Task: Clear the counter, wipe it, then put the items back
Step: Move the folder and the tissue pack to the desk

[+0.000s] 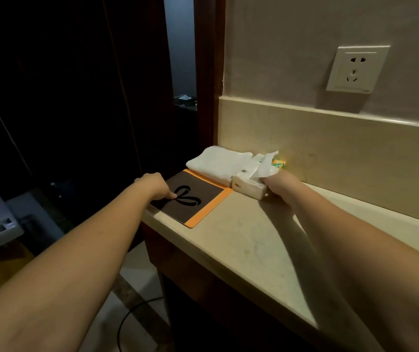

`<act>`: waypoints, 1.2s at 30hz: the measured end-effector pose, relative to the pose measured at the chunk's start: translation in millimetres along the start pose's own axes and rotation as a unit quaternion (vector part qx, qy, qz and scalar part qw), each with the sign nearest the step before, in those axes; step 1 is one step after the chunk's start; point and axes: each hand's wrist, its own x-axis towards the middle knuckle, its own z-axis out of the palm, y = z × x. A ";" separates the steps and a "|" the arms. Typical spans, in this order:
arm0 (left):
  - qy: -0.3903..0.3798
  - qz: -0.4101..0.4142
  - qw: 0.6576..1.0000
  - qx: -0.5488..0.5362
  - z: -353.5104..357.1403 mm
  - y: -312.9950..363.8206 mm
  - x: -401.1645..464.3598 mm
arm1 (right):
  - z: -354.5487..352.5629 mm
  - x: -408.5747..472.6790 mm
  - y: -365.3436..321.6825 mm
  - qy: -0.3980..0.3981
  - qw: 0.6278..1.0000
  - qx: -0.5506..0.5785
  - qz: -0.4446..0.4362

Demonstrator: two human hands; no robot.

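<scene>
Both bare arms reach out over the beige stone counter [241, 240], items bunched at its far left end by the dark wooden door frame [204, 72]. Left hand [156, 185] rests on the flat dark brown card with orange border and black loop logo [193, 198], fingers curled down, fingertip touching near the logo; whether it pinches the card edge cannot be told. Card lies flat at the counter's left front corner. Right hand [279, 185] grips the white plastic soft pack of tissues [250, 182] from its right side, fingers wrapped around the pack end, one tissue sticking up from the top. Pack sits on the counter, touching the card's far right corner. Folded white cloth towel [217, 162] lies just behind the card, against the pack's left side. White wall socket [357, 69] above the backsplash, well apart from the items
</scene>
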 end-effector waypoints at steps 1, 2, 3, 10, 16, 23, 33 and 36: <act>-0.006 -0.001 1.000 -0.002 -1.9 1.4 0.1 | 1.0 1.7 0.3 0.003 1.000 0.022 0.011; -0.014 -0.001 1.000 -0.007 -3.8 3.4 -0.6 | 2.4 4.9 1.9 0.008 0.999 0.039 0.028; -0.023 -0.001 1.000 -0.011 -5.3 5.1 -1.2 | 3.6 7.5 3.6 0.016 0.997 0.055 0.047; -0.063 0.000 0.997 -0.033 -8.6 3.0 -0.1 | 3.3 22.5 -2.6 0.016 0.988 0.100 0.114; -0.067 0.005 0.993 -0.094 -8.3 -3.8 -6.7 | -5.8 9.0 -19.3 -0.037 0.965 0.206 0.157; -0.077 -0.020 0.962 -0.262 -10.9 -20.5 -26.9 | 5.3 -4.3 -20.6 -0.003 0.949 0.279 0.145; -0.129 -0.016 0.806 -0.578 -20.8 -57.0 -97.8 | -23.2 -81.2 -11.0 -0.017 0.925 0.368 0.097; -0.092 -0.002 0.771 -0.631 -23.1 -72.9 -134.0 | -32.9 -122.2 -8.5 -0.016 0.917 0.394 0.057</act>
